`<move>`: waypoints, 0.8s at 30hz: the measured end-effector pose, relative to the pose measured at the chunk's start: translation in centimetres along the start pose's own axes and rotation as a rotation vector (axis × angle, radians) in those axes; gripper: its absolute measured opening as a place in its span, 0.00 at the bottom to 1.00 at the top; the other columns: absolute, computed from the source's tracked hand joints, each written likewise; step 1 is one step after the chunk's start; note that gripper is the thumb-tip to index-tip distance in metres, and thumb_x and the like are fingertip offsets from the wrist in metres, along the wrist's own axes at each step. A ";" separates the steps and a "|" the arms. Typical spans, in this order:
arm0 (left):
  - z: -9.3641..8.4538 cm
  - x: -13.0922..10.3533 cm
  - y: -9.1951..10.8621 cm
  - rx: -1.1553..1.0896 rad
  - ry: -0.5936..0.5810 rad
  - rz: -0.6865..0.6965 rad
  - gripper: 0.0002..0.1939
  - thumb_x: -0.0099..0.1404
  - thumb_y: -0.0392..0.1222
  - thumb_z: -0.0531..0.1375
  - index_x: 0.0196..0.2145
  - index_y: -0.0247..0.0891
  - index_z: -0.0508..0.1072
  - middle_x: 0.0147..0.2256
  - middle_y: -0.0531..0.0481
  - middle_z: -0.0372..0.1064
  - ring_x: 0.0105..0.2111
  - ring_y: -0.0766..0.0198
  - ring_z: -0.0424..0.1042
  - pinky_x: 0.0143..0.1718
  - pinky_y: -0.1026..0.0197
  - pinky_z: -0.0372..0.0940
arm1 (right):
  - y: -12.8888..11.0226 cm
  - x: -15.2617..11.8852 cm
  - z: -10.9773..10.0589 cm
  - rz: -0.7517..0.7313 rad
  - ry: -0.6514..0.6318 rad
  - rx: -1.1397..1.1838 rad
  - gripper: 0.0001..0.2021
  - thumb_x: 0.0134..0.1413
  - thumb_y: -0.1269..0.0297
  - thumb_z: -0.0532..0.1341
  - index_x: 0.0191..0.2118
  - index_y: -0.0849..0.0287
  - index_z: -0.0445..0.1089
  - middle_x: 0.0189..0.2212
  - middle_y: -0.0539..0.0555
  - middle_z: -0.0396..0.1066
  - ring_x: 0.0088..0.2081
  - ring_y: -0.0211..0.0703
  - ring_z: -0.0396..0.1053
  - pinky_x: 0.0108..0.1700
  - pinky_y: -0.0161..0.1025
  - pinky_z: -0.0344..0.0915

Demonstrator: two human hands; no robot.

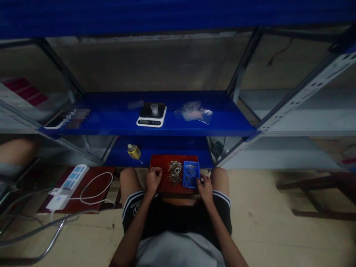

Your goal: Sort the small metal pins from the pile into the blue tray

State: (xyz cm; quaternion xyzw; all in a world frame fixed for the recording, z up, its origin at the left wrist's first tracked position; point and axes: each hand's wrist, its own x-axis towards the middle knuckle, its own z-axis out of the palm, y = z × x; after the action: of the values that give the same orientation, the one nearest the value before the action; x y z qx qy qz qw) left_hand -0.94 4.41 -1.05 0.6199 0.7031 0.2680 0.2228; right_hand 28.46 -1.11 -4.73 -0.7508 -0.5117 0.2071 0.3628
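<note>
A reddish-brown wooden stool (162, 188) stands between my knees. On it lies a loose pile of thin metal pins or screws (175, 172), too small to tell which. Right of the pile sits a small blue plastic tray (191, 162) with more of these pieces inside. My left hand (153, 180) rests at the stool's left edge, its fingers curled together; whatever they may hold cannot be made out. With thumb and fingers, my right hand (205, 188) grips the tray's right edge near the lower corner.
A blue shelf (111, 118) ahead carries a kitchen scale (151, 121) with a small clear cup (154, 108), and plastic bags (193, 112). Below stands a yellow-labelled bottle (134, 151). At left, a power strip (68, 185) and cables lie on another stool; another person's limb (16, 152) shows.
</note>
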 end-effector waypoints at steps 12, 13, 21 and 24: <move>2.9 0.3 1.0 0.081 -0.060 0.064 0.05 0.72 0.39 0.58 0.41 0.43 0.75 0.45 0.51 0.70 0.40 0.65 0.74 0.40 0.65 0.63 | 0.1 0.0 -0.2 -0.005 -0.012 0.003 0.21 0.62 0.50 0.54 0.50 0.58 0.75 0.47 0.61 0.71 0.44 0.51 0.73 0.52 0.48 0.70; 2.6 0.4 0.9 0.059 -0.043 0.060 0.05 0.72 0.39 0.58 0.41 0.42 0.75 0.45 0.50 0.70 0.40 0.65 0.74 0.40 0.65 0.63 | 0.1 0.0 -0.2 -0.009 -0.009 0.000 0.21 0.62 0.50 0.54 0.50 0.58 0.75 0.47 0.61 0.71 0.45 0.52 0.73 0.53 0.49 0.70; 0.5 -1.0 5.3 -0.285 0.287 0.176 0.09 0.73 0.45 0.59 0.41 0.40 0.76 0.38 0.50 0.70 0.30 0.67 0.69 0.37 0.64 0.66 | -0.5 -0.2 -0.1 0.002 -0.025 -0.013 0.22 0.63 0.52 0.53 0.51 0.59 0.74 0.49 0.63 0.70 0.48 0.52 0.73 0.54 0.48 0.70; 1.9 -2.7 9.3 -0.320 0.186 0.328 0.08 0.74 0.46 0.58 0.42 0.42 0.76 0.41 0.49 0.71 0.34 0.66 0.72 0.40 0.63 0.68 | -0.5 -0.3 -0.2 -0.005 -0.029 -0.005 0.21 0.63 0.52 0.53 0.52 0.59 0.74 0.49 0.62 0.70 0.48 0.53 0.73 0.54 0.47 0.70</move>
State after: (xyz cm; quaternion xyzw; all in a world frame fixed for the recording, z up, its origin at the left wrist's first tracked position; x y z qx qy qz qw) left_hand 7.66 2.77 3.51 0.6553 0.5591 0.4643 0.2057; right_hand 28.22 -1.32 -4.26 -0.7471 -0.5194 0.2158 0.3542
